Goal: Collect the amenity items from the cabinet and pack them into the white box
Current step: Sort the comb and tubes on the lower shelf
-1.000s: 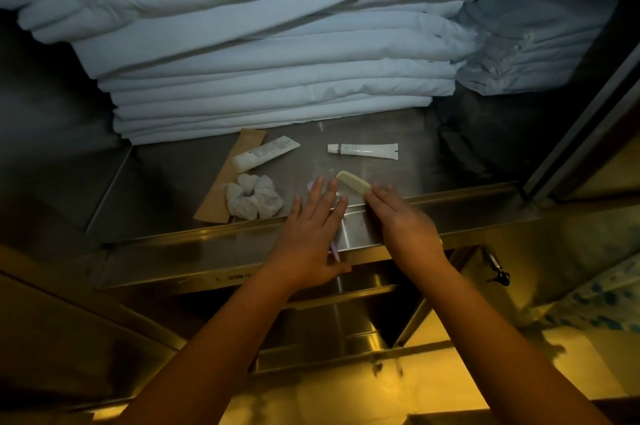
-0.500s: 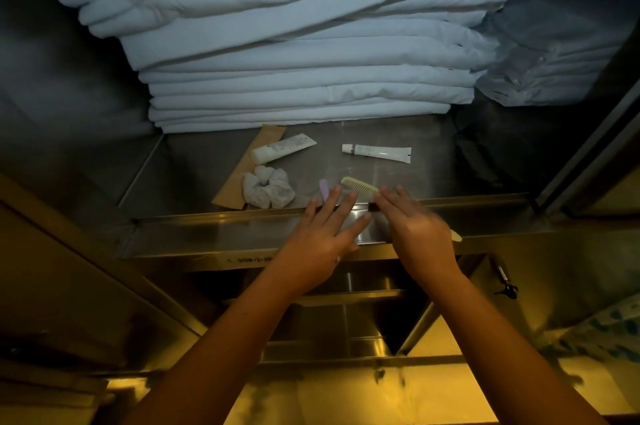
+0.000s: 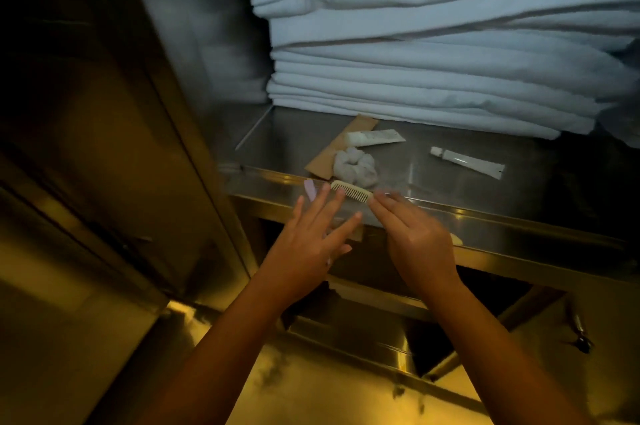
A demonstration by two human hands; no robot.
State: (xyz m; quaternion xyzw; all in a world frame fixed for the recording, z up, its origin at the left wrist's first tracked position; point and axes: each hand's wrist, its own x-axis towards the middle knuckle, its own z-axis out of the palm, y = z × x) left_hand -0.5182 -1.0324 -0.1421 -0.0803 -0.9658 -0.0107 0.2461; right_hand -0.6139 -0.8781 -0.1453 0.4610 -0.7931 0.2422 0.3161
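Observation:
On the steel cabinet shelf [image 3: 433,182] lie a white tube [image 3: 374,137], a smaller tube [image 3: 467,161], a crumpled white item [image 3: 356,166] and a brown paper sleeve [image 3: 337,152]. My right hand [image 3: 419,248] grips a cream comb [image 3: 351,190] over the shelf's front lip; the comb's far end pokes out behind the hand. My left hand [image 3: 311,237] has straight, spread fingers over a lilac stick [image 3: 310,189], which my thumb holds against the palm. The white box is out of view.
A tall stack of folded white linen [image 3: 433,43] fills the back of the shelf. The open steel cabinet door [image 3: 104,147] stands close on the left. Below the lip sits a lower shelf [image 3: 381,331], with a latch [image 3: 581,338] at the right.
The view has swung left, so the shelf now sits at right. Both hands stay by the front lip, still with the comb and the lilac stick.

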